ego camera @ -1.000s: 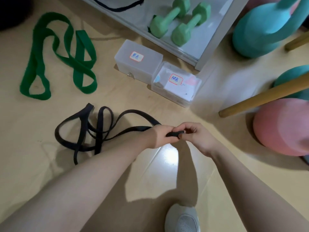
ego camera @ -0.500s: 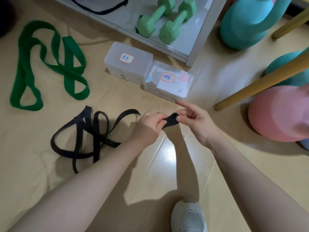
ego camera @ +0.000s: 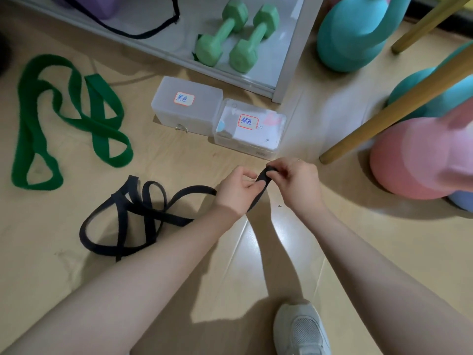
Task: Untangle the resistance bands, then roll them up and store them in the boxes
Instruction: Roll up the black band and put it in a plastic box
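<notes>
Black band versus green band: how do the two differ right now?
The black band is narrower; the green band is clearly wider. Both the left hand and the right hand grip one end of the black band, lifted off the floor, while the green band lies untouched farther left. The rest of the black band crosses itself in a tighter heap; the green band spreads out in broad loops. Both are flat loops, still unrolled and outside the boxes.
</notes>
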Demonstrator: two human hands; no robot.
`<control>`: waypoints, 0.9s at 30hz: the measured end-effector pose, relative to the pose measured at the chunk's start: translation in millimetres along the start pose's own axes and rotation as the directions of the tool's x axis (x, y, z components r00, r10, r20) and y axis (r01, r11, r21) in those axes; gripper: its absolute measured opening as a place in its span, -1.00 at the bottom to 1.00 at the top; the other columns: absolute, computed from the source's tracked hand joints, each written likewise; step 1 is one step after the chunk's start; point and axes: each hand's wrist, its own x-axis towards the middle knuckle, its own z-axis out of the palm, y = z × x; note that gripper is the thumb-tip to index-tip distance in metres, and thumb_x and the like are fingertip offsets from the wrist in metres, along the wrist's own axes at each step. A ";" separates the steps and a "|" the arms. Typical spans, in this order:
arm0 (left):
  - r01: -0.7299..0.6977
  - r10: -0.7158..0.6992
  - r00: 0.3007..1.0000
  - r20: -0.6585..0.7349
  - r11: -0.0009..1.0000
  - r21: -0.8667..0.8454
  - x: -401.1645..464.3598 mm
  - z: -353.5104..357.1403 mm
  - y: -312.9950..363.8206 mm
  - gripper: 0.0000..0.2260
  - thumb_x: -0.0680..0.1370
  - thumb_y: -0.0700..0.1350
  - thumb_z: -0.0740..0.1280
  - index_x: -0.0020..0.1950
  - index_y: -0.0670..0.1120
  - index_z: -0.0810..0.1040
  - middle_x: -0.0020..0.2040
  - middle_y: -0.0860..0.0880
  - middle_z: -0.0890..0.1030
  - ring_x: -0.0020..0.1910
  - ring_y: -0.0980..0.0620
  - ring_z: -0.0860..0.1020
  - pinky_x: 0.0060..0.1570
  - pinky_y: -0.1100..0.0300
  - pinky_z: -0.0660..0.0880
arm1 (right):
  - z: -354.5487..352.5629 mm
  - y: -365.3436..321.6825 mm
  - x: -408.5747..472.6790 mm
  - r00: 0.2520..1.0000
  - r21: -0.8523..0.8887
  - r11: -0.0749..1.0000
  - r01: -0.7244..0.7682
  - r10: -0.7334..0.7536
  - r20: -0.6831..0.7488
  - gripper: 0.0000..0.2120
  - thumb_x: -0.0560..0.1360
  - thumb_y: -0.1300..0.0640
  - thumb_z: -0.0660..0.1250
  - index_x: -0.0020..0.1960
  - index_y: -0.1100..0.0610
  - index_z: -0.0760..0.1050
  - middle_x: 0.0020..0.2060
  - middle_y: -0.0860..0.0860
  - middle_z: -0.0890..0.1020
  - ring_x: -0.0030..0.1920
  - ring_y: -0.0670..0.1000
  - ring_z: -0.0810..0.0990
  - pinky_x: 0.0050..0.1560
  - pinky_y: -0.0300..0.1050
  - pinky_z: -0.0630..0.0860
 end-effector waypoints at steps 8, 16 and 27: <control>0.126 -0.126 0.992 0.021 0.938 -0.322 -1.0 -9.8 34.6 -0.88 0.56 -0.21 0.26 -0.17 -0.09 0.49 -0.26 -0.08 0.63 -0.31 0.00 0.58 -0.30 0.19 0.44 | -1.9 -16.7 -5.8 0.968 0.092 0.994 0.063 -0.039 -0.248 -0.93 0.44 0.30 0.37 -0.08 0.23 0.58 -0.22 0.05 0.62 -0.19 0.04 0.55 -0.15 -0.28 0.34; 0.166 -0.168 0.985 0.030 0.902 -0.399 -14.1 -43.4 44.9 -0.92 0.56 -0.22 0.27 -0.13 -0.14 0.52 -0.30 -0.14 0.64 -0.29 -0.02 0.62 -0.27 0.16 0.53 | 2.8 -44.6 -11.8 0.979 0.523 0.850 -0.062 0.154 -0.133 -0.82 0.41 0.31 0.41 -0.18 0.07 0.49 -0.26 -0.10 0.58 -0.20 -0.02 0.59 -0.05 -0.21 0.52; 0.001 0.011 0.998 0.055 0.975 -0.220 -26.5 -49.8 42.8 -0.92 0.54 -0.22 0.28 -0.15 -0.14 0.51 -0.23 -0.15 0.67 -0.36 0.09 0.62 -0.36 0.26 0.49 | -4.3 -45.7 -8.8 0.925 0.879 0.397 -0.265 0.360 0.117 -0.88 0.50 0.35 0.28 -0.20 0.20 0.48 -0.36 0.04 0.60 -0.31 -0.06 0.58 -0.17 -0.28 0.54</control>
